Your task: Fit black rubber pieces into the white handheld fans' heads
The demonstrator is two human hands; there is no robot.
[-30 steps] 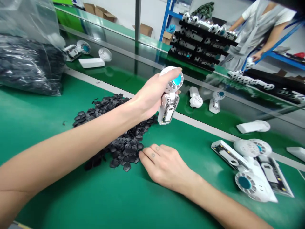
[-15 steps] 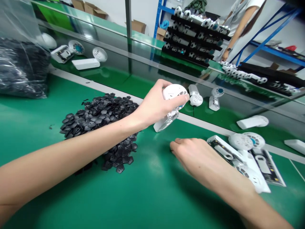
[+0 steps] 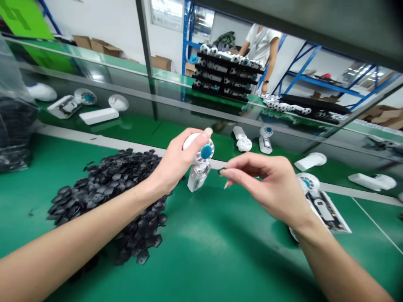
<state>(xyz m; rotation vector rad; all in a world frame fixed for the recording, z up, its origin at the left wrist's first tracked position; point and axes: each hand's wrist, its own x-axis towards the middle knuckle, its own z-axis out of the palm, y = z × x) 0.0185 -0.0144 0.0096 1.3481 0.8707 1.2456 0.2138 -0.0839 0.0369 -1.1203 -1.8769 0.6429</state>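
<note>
- Device (image 3: 197, 176) in our left hand (image 3: 178, 159): smooth, white, round slotted head (image 3: 201, 159), blue disc (image 3: 206, 152), held above the green surface (image 3: 195, 243).
- Left clamps the head, thumb (image 3: 201, 141) across.
- Our right hand (image 3: 272, 180), just apart from it, pinches a small black piece (image 3: 222, 170).
- Black pentagon pieces (image 3: 116, 178) heaped around our left forearm (image 3: 80, 241); right wrist (image 3: 302, 224) partly hides white units (image 3: 324, 209).

No word, brand or number can be read with certainty. One sign-like mark shows: a large, dark, angular figure (image 3: 16, 17) on the bright lime-green, flat rectangular panel (image 3: 36, 25) at the far upper left. The picture's top edge crops the panel, and whether the figure is a digit or a written character cannot be told.
</note>
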